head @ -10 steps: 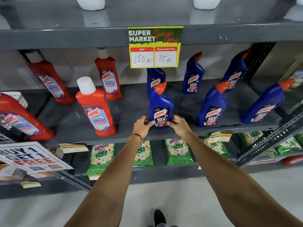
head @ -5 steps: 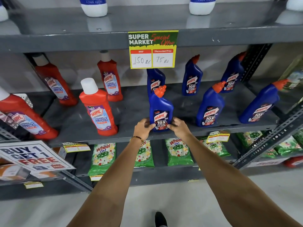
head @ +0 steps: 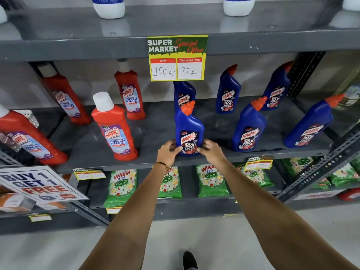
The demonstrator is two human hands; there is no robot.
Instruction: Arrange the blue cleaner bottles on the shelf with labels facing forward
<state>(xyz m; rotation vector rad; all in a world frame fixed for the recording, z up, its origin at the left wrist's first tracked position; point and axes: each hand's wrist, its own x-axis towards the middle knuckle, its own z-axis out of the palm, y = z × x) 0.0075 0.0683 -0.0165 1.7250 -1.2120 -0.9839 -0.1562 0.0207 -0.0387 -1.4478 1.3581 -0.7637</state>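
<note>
Six blue cleaner bottles, head view (only view): all stand on the middle shelf, right half, in two rows of three. Front row: front-centre bottle, front-mid bottle, front-right bottle. Rear row: rear-left bottle, top hidden behind the price card; rear-mid bottle; rear-right bottle.

Key relation: front-centre bottle sits directly ahead of both hands, betw. them, near the shelf's front edge. Long axis vertical, orange cap up, spout angled right. Left hand wraps the base from the left, right hand from the right; both are curled around it w/ thumbs on the label's lower corners. Arms reach about equally; neither is clearly nearer. Label faces fwd, readable. Judgement: any remaining move is a small twist about the vertical axis, then release; base appears seated on the shelf, though the contact line is hidden by fingers.

Other bottles' labels also face roughly fwd; those at right look tilted, prob. lens distortion.

Containers/contents: same shelf, left half, holds four red bathroom-cleaner bottles. Upper shelf carries white-based bottles, tops cut off. Lower shelf holds green detergent packets. Sign at lower left.
</note>
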